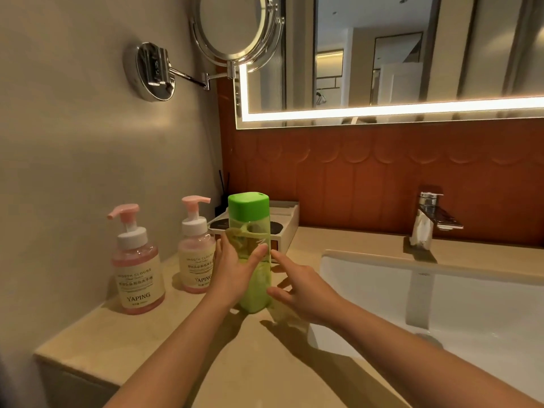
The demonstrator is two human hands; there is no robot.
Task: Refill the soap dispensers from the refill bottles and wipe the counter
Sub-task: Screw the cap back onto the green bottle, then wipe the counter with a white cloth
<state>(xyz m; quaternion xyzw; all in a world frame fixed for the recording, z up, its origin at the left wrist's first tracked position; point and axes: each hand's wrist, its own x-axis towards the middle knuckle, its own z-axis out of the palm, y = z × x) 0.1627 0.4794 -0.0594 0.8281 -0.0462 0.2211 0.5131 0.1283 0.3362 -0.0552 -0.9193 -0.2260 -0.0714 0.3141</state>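
Observation:
A translucent green refill bottle [255, 278] with a green cap stands upright on the beige counter [206, 343]. My left hand [232, 272] wraps round its left side, thumb across the front. My right hand [300, 290] is beside the bottle's right side with fingers spread and straight, the index fingertip at the bottle's edge. Two pink soap dispensers with pump heads stand to the left: one [138, 266] nearer the wall, one [196, 248] just behind my left hand. Both show pink liquid inside.
A white sink basin [441, 304] lies to the right with a chrome tap [435, 216] behind it. A white tray box [288, 225] and reed diffuser sit behind the bottle. A round swing-arm mirror [235, 28] hangs from the left wall, above the counter's left edge.

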